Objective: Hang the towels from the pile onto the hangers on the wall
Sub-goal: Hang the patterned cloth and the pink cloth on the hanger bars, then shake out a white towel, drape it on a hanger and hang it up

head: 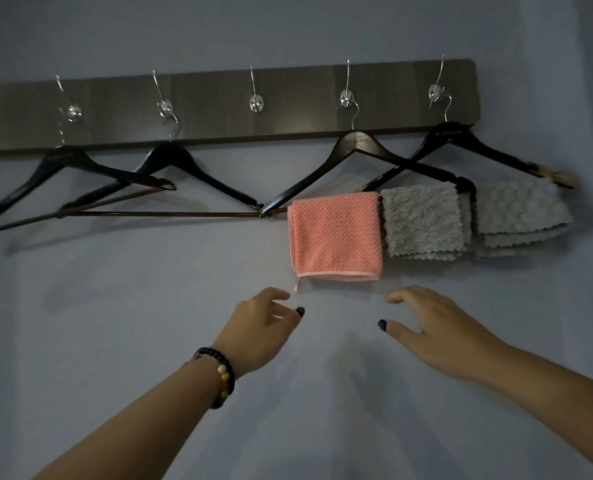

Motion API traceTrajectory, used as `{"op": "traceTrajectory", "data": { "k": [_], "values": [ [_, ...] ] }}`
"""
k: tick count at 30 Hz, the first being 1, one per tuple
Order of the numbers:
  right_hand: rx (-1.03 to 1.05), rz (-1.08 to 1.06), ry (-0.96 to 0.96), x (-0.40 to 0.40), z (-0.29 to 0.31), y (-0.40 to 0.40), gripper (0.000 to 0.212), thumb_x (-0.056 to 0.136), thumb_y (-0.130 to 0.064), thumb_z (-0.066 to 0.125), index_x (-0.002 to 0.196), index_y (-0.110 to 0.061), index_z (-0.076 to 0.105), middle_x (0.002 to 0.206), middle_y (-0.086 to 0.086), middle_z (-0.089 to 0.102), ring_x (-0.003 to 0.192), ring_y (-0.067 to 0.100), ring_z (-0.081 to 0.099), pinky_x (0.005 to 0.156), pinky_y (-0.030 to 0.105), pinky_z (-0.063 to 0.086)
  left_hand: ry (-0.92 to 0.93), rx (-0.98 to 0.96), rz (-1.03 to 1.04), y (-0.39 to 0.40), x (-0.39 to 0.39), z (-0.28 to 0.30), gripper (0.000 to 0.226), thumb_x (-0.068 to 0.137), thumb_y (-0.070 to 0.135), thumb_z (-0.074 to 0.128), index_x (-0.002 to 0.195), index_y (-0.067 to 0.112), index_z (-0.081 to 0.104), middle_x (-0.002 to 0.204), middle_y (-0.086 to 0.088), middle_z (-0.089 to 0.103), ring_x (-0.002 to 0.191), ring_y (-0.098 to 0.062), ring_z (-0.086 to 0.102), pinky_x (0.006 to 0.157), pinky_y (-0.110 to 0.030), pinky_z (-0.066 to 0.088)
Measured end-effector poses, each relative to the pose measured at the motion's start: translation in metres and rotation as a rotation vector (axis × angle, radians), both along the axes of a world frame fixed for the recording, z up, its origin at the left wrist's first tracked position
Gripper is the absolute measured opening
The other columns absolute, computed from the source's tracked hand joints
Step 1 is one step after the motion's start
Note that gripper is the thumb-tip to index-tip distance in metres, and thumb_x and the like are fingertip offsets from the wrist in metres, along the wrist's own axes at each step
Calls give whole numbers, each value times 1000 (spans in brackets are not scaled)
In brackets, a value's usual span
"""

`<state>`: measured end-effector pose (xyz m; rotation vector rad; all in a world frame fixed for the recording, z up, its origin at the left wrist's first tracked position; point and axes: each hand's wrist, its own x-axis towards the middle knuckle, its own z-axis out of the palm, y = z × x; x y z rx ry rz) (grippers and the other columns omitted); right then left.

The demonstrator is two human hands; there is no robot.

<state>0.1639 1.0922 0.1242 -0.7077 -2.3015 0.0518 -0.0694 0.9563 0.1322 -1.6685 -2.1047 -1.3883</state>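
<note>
While both arms reach up toward the wall, the left hand [260,327] and right hand [437,336] hover apart, fingers loosely spread and holding nothing; thumbs point inward at each other w/ a gap between. A bead bracelet [220,379] sits on the left wrist.

Just above the fingertips, between the two hands, hangs the pink towel [335,235], folded over the bar of a black hanger [355,147]; its bottom hem is near the fingers but not touching. Up and to the right of the right fingers, a grey towel [423,220] hangs beside the pink one, touching or nearly so. Further right, a 2nd grey towel [522,207] is draped on the last hanger [468,140].

Well up-left of the left fingers, two bare hangers [170,164] overlap. All hang from metal hooks [256,102] on a dark wood rail [219,109]. Pile not in view.
</note>
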Motion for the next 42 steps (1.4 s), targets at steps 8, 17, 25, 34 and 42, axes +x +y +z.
{"op": "traceTrajectory", "data": {
  "k": [8, 17, 25, 34, 42],
  "values": [
    [-53, -14, -194, 6, -25, -99, 75, 93, -58, 42, 153, -24, 12, 160, -9, 8, 147, 6, 5, 117, 22, 9, 230, -292, 4, -102, 19, -49, 75, 91, 60, 44, 152, 24, 17, 155, 5, 29, 140, -12, 32, 110, -23, 27],
    [-96, -96, -324, 27, -54, -178, 80, 95, -56, 43, 154, -22, 1, 162, -1, 0, 149, 14, -1, 121, 32, 8, 231, -432, 3, -194, 34, -76, 82, 94, 59, 39, 154, 21, -3, 162, 1, 1, 149, -11, -2, 119, -28, 6],
    [-74, -55, -333, 51, -68, -261, 75, 96, -57, 33, 154, -23, -1, 163, -1, 1, 149, 13, 0, 120, 30, 7, 152, -385, -13, -275, 67, -113, 78, 96, 56, 37, 154, 21, 0, 162, 5, 1, 148, -9, -3, 119, -28, 7],
    [-251, -4, -423, 74, -130, -371, 93, 78, -76, 14, 154, -26, -5, 162, -7, -6, 148, 9, -7, 120, 29, 3, 48, -474, -25, -378, 98, -167, 73, 97, 56, 33, 154, 25, 0, 162, 6, -4, 148, -10, -5, 120, -29, 6],
    [-300, 77, -497, 45, -179, -435, 78, 95, -59, 34, 154, -26, -5, 162, -8, -8, 148, 8, -8, 121, 32, 5, 162, -591, 22, -456, 68, -229, 86, 87, 69, 19, 154, 18, 2, 162, 2, -1, 148, -10, -8, 116, -24, 0]
  ]
}}
